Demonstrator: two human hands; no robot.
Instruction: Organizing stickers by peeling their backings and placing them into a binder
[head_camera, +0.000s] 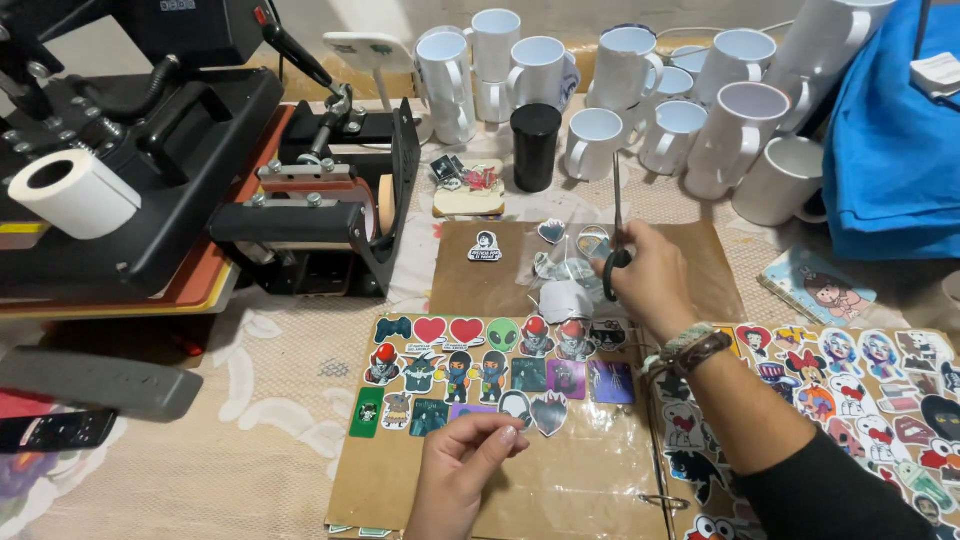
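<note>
Brown card sheet (400, 470) under clear film carries rows of cut-out stickers (470, 372); I see the left hand (462, 470) resting on its lower edge, thumb and fingertips pinched together right at the bottom row, though I can't tell if a sticker is actually between them. Right hand (655, 278) is closed around the handles of the scissors (616, 235), blades pointing up and away over a small pile of loose stickers (565, 270) on a second brown sheet. White mugs (640, 110) cluster behind, black heat press (180, 160) sits left.
</note>
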